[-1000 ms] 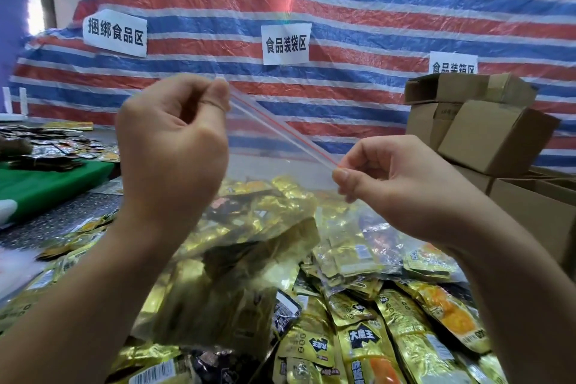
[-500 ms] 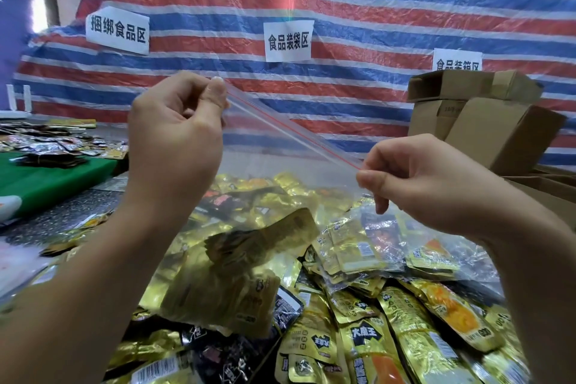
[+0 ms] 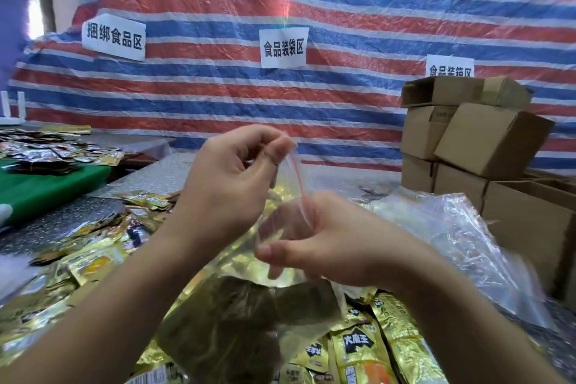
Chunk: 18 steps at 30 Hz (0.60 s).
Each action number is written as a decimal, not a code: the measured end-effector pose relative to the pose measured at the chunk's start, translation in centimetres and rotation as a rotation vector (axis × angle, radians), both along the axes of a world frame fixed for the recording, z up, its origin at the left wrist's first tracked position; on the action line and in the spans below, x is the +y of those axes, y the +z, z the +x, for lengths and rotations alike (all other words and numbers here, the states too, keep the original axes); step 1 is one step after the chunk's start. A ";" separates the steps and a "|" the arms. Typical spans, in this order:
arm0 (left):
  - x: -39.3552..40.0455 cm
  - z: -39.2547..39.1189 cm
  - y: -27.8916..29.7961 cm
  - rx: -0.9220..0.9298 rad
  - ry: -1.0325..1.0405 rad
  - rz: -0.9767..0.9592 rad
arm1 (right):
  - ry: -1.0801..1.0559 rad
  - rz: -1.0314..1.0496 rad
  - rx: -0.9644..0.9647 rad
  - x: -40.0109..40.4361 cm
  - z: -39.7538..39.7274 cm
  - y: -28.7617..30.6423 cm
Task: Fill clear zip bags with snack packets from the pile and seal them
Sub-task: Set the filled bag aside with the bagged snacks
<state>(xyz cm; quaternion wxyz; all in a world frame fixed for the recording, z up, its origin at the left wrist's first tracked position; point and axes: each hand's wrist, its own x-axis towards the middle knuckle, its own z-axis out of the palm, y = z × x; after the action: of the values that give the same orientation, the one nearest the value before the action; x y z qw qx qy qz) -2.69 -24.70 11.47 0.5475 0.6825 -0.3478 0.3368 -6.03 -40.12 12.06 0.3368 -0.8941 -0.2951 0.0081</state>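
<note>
Zip bag [image 3: 237,305] with gold snack packets inside hangs between two hands, above the pile.

Snack packets [image 3: 367,349] in gold foil lie in a pile directly under the zip bag, and more of them spread to the left of it. The right hand [image 3: 336,246] grasps the bag's top at the lower end of the red seal line [image 3: 298,178], with fingers curled around the clear plastic. The left hand [image 3: 227,178] is higher and pinches the upper end of this line between thumb and fingers. To the right of the zip bag lies a heap of clear empty bags [image 3: 461,227]. Behind this heap stand cardboard boxes [image 3: 486,140], stacked. Farthest from the zip bag hangs a striped tarp [image 3: 311,3] with white paper signs [image 3: 283,47].
</note>
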 end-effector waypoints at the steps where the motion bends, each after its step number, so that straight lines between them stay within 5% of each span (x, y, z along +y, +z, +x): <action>1: -0.2 0.1 -0.1 0.025 0.012 0.011 | -0.017 0.011 0.005 0.1 0.3 -0.3; 7: 0.0 0.7 -0.1 0.110 0.138 0.030 | -0.280 0.404 0.116 -1.9 3.1 -1.3; 13: 0.1 0.3 -0.2 0.091 0.213 0.084 | -0.741 1.132 0.011 -8.9 8.4 -1.8; 18: -0.1 0.1 -0.3 0.094 0.191 0.093 | -1.019 1.207 0.232 -13.5 10.8 -6.2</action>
<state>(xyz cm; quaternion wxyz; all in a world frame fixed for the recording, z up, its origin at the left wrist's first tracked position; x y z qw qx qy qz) -2.57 -24.77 11.14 0.4965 0.7522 -0.2704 0.3383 4.79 -53.58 5.90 0.7537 -0.5756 0.2334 -0.2149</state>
